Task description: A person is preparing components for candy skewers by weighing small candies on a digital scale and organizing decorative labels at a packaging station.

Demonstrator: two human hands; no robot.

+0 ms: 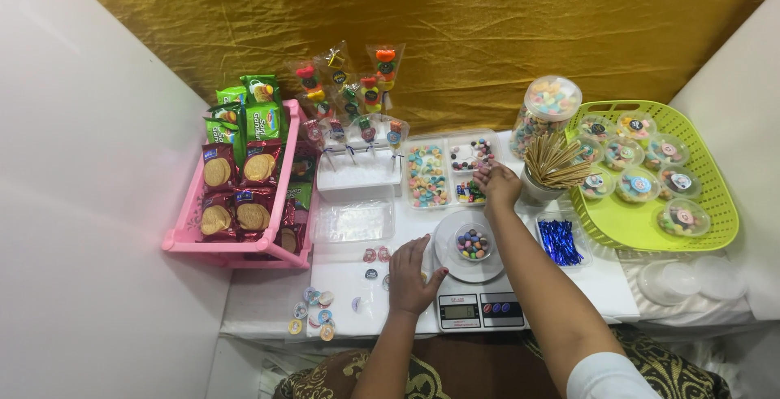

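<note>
Gold crumpled cloth [455, 25] behind, white walls either side; white worktop [349, 277] below, crowded. At centre: digital kitchen scale [474, 285] bearing a small clear cup of coloured candies [473, 244] on its round plate. Left hand [412, 275] flat on the worktop just left of the scale, fingers spread, gripping nothing. Right hand [496, 184] reached forward over the divided candy tray [451, 173], fingertips pinched down into a compartment — whether a candy is held, cannot tell. Beside the right hand: cup of wooden skewers [554, 167]; lidded jar of sweets [546, 110]; blue twist ties [559, 240]. Far right: green basket [650, 224] of filled, lidded cups. Left: pink basket [188, 236] of biscuit packets; wrapped candy skewers in a white stand [357, 173]; round stickers [315, 314] scattered near the front edge.
</note>
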